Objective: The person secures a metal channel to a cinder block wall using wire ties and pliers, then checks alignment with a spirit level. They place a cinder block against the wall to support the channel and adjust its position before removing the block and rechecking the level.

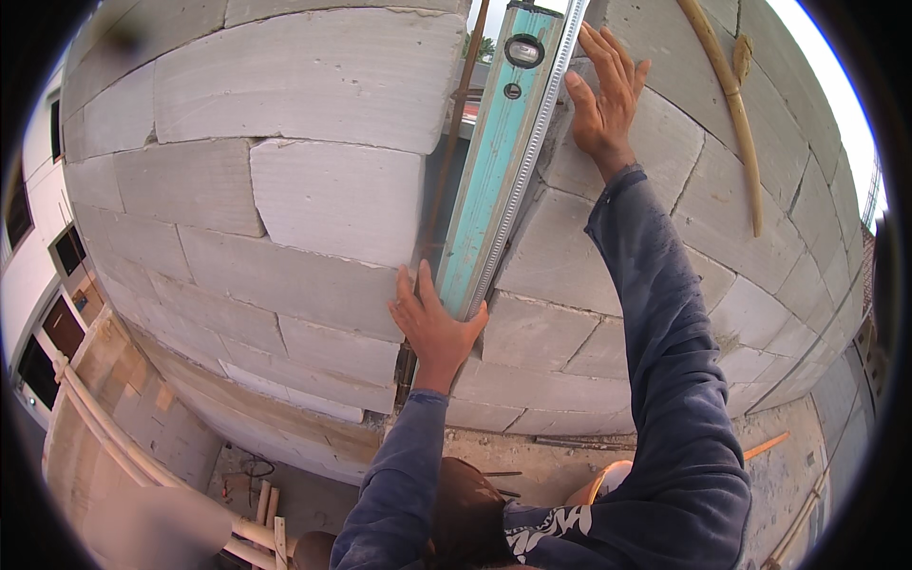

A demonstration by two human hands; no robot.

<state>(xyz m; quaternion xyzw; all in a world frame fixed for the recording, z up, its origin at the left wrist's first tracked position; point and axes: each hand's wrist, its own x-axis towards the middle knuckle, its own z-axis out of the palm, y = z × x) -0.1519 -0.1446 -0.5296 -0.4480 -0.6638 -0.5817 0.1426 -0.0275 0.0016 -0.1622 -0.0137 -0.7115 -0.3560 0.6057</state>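
Observation:
A long turquoise spirit level [486, 180] stands almost upright in the gap between two block walls. Along its right side runs a thin perforated metal strip [524, 161]. My left hand [439, 332] holds the level's lower end, fingers on its left and thumb on its right. Higher up, my right hand [605, 104] is open, fingers stretched upward along the edge of the right wall [655, 157]. Its thumb and fingertips lie close to the strip; whether they press on it I cannot tell. Left of the level, a rusty rod [445, 176] rises in the gap.
The left block wall [332, 195] borders the gap. A bent wooden stick [733, 100] lies against the right wall. Below are a bucket [608, 480], partly hidden by my right arm, and wooden poles [142, 461] at lower left. A blurred pale shape covers the lower left corner.

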